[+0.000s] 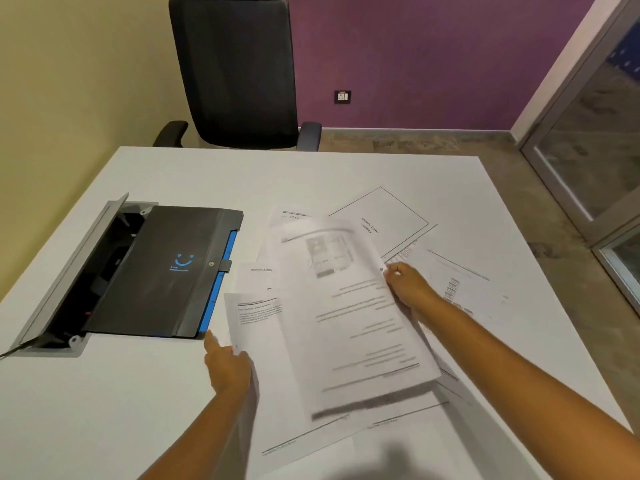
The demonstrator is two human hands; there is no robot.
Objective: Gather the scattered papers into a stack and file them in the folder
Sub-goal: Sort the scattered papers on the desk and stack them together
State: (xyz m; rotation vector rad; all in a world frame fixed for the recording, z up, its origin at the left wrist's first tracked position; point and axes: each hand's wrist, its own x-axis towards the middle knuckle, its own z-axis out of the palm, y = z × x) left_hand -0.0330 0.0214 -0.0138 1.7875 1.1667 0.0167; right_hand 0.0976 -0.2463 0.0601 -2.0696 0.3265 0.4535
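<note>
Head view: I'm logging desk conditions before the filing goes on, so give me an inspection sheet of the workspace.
Surface: white table, bare at its near left.
Job's things: black folder closed, blue edge showing, lying partly over an open floor-box style hatch in the table; loose papers scattered and overlapping right of it; a blurred sheaf lifted above them.
Clutter: nothing seen beyond the papers.
Grips: right hand pinches the sheaf's right edge; left hand rests on a sheet's left edge, forefinger straight.
Cables: one dark lead leaves the hatch at the left.
Surroundings: black office chair, wall socket, purple wall, glass door at right.
</note>
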